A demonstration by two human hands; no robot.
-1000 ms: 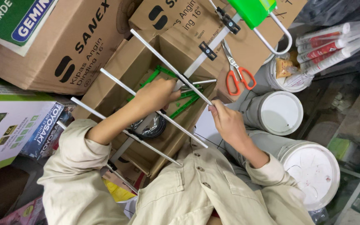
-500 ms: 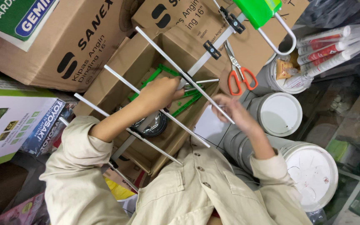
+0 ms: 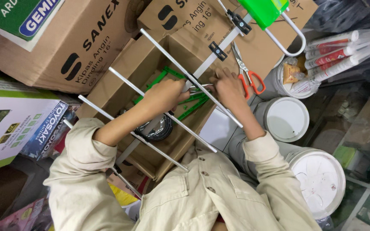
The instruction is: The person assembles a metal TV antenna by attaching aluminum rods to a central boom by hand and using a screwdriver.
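I am working on a metal antenna (image 3: 202,70). It has a long silver bar down its middle and thin silver rods (image 3: 159,124) that stick out across it like rungs. It lies slanted over an open brown box (image 3: 120,81), right in front of my chest. Its far end has a bright green block (image 3: 263,9) and a white loop (image 3: 295,38).

My left hand (image 3: 165,95) is closed around the middle bar, just where one rod crosses it. My right hand (image 3: 228,85) sits just beside it on the other side of the same rod. Its fingers are bent down onto the bar and a small silver piece there. I cannot tell how tight that hand holds.

Inside the box, under my hands, lie green plastic strips (image 3: 185,107). Lower down in the box is a roll of black cable (image 3: 153,128).

Scissors with orange handles (image 3: 248,75) lie just past my right hand, touching the big cardboard box (image 3: 202,21) behind. Another big cardboard box (image 3: 65,42) stands to its left. A flat white and blue box (image 3: 13,124) lies near my left elbow.

On my right are white buckets with lids (image 3: 285,119), one near my wrist and a bigger one (image 3: 317,182) by my elbow. Farther off lie white tubes with red marks (image 3: 339,53).
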